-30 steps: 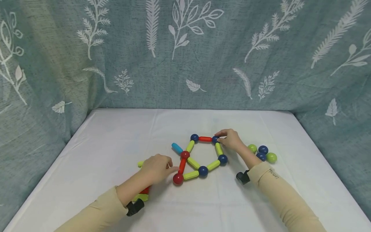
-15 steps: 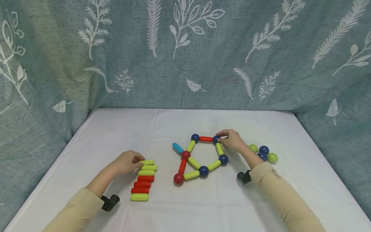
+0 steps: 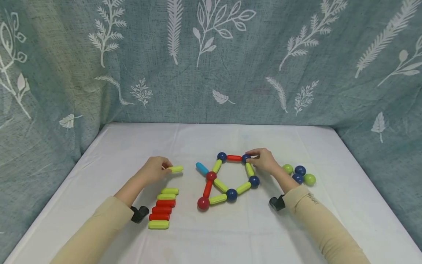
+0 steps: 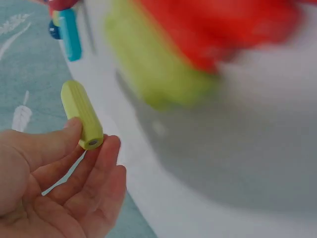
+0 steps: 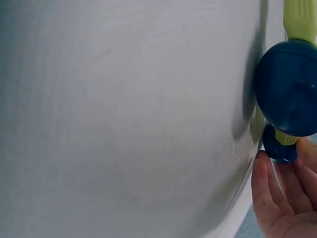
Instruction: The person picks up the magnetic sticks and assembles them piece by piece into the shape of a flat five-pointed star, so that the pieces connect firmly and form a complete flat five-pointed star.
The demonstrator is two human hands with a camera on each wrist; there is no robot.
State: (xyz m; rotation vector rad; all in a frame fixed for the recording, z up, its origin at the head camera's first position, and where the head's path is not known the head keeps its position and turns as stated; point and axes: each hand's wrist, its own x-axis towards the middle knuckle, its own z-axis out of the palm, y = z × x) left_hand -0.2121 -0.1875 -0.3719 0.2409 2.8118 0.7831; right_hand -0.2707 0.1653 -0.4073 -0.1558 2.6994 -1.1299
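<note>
My left hand (image 3: 155,169) pinches one end of a yellow-green magnetic rod (image 3: 176,169) and holds it above the cloth. In the left wrist view the rod (image 4: 82,115) sits between thumb and fingers, a small metal dot in its near end. At the far right corner of a ring of rods and balls, my right hand (image 3: 263,160) grips a dark blue ball (image 3: 245,158). The ring also has a red rod (image 3: 234,158), several yellow-green rods and more blue balls. A red ball (image 3: 211,176) on its left carries a blue rod (image 3: 202,168) and a red rod (image 3: 207,188).
A column of loose red and yellow-green rods (image 3: 161,210) lies left of the ring. Several loose green and blue balls (image 3: 300,170) sit by the right forearm. White cloth (image 3: 257,234) covers the table, with a patterned teal curtain (image 3: 211,73) behind.
My left hand moved from beside the ring back to the rod column, took the topmost yellow-green rod, and lifted it up and to the right. The right hand stays on the blue ball.
</note>
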